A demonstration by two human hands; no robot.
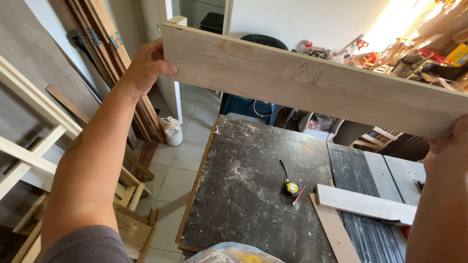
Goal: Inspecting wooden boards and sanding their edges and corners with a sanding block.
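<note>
Two bare hands carry one long, pale grey wood-grain laminate board across the head view, lifted clear above the dark, dust-speckled worktable. The board runs from 10 o'clock down to 3 o'clock, its broad face turned toward the camera, so its whole length can be looked over.

At 10 o'clock the left hand clamps the board's end, thumb on the near face and fingers wrapped behind the edge. At 3 o'clock the right hand takes the lower end from beneath; its fingers are hidden behind the board, so I cannot tell how tightly they close, though the palm plainly bears on it. One hand at each end keeps so long a piece balanced and stops it sagging or swinging.

Below, near 6 o'clock, a small yellow and black tape measure lies on the worktable with a thin red pencil just beside it, both within easy reach. At 4 o'clock a shorter white-painted flat strip rests across the grey ribbed saw table, overlapping a narrow brown offcut. At 8 o'clock pale timber frames lean against the wall, and a small white sack sits on the tiled floor toward 11 o'clock, out of the working space.
</note>
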